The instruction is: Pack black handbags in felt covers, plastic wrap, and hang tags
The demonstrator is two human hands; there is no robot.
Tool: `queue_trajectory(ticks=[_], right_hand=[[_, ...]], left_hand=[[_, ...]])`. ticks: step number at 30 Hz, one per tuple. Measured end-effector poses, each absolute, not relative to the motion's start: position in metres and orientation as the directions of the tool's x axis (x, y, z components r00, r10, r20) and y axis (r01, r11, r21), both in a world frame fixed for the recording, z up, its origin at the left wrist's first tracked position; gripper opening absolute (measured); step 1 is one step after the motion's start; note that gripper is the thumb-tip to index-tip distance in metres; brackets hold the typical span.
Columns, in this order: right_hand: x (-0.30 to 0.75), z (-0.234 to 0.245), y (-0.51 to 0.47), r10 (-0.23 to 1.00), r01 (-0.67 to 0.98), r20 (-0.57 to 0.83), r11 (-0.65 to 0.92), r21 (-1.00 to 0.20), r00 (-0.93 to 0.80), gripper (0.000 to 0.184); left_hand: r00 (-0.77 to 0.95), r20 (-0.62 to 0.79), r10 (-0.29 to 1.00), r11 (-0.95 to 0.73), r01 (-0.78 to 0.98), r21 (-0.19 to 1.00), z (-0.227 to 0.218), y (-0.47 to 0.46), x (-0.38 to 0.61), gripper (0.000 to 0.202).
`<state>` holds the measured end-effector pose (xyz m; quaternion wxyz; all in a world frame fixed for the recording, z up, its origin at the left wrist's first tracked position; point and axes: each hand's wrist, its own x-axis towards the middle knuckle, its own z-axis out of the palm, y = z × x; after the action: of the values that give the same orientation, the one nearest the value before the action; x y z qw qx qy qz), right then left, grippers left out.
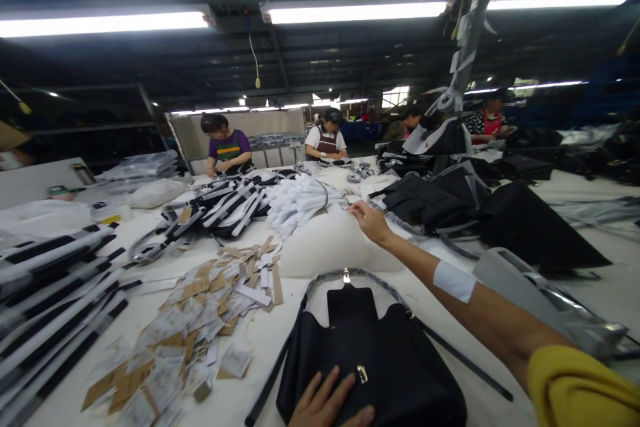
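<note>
A black handbag lies before me on the white table, its flap raised, with gold-coloured lock parts and a wrapped handle. My left hand rests on the bag's lower front, fingers spread, beside the gold lock. Stretched out to the far side, my right hand has its fingers pinched together at the upper right of a white sheet. Whatever is between those fingertips is too small to make out. A bundle of white wrapped strips lies just left of the right hand.
Brown and white tags are scattered left of the bag. Black straps in white wrapping fill the left side, with more straps farther back. Black bag pieces are heaped at right. Several co-workers sit beyond the table.
</note>
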<state>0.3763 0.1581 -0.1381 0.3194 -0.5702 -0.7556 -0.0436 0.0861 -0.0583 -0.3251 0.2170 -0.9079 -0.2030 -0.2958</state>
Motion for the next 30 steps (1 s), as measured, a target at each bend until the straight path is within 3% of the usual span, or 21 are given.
queue_trajectory(ticks=[2, 5, 9, 12, 16, 20, 23, 25, 28, 30], right_hand=[[0.374, -0.133, 0.135, 0.851, 0.844, 0.49, 0.397, -0.36, -0.191, 0.03], [0.376, -0.129, 0.081, 0.858, 0.75, 0.37, 0.499, -0.435, -0.356, 0.026], [0.381, -0.126, -0.003, 0.777, 0.632, 0.037, 0.537, -0.559, -0.628, 0.029], [0.385, -0.123, -0.051, 0.741, 0.68, -0.162, 0.478, -0.555, -0.652, 0.034], [0.383, -0.124, -0.078, 0.707, 0.727, -0.284, 0.463, -0.507, -0.648, 0.024], [0.364, -0.138, -0.071, 0.823, 0.868, -0.303, 0.398, -0.296, -0.481, 0.033], [0.345, -0.153, -0.054, 0.913, 0.933, -0.198, 0.339, -0.119, -0.357, 0.038], [0.335, -0.163, -0.039, 0.915, 0.922, -0.122, 0.376, -0.091, -0.385, 0.038], [0.328, -0.18, -0.019, 0.84, 0.837, -0.026, 0.537, -0.107, -0.542, 0.062], [0.328, -0.19, -0.007, 0.8, 0.795, -0.026, 0.591, -0.134, -0.599, 0.058]], left_hand=[[0.77, 0.599, 0.218, -0.85, 0.451, -0.271, -0.315, -0.06, 0.082, 0.053], [0.793, 0.51, 0.333, -0.881, 0.455, -0.131, -0.299, -0.069, 0.081, 0.062], [0.823, 0.298, 0.484, -0.87, 0.488, 0.066, -0.28, -0.083, 0.082, 0.084], [0.821, 0.207, 0.531, -0.847, 0.512, 0.142, -0.27, -0.087, 0.083, 0.085], [0.819, 0.166, 0.549, -0.833, 0.519, 0.193, -0.26, -0.088, 0.085, 0.079], [0.815, 0.174, 0.552, -0.828, 0.513, 0.226, -0.251, -0.089, 0.089, 0.071], [0.816, 0.175, 0.551, -0.828, 0.508, 0.238, -0.248, -0.09, 0.091, 0.066], [0.815, 0.164, 0.556, -0.824, 0.514, 0.24, -0.248, -0.09, 0.091, 0.066], [0.808, 0.153, 0.57, -0.81, 0.521, 0.269, -0.247, -0.092, 0.091, 0.063], [0.801, 0.156, 0.578, -0.801, 0.52, 0.297, -0.245, -0.092, 0.092, 0.058]])
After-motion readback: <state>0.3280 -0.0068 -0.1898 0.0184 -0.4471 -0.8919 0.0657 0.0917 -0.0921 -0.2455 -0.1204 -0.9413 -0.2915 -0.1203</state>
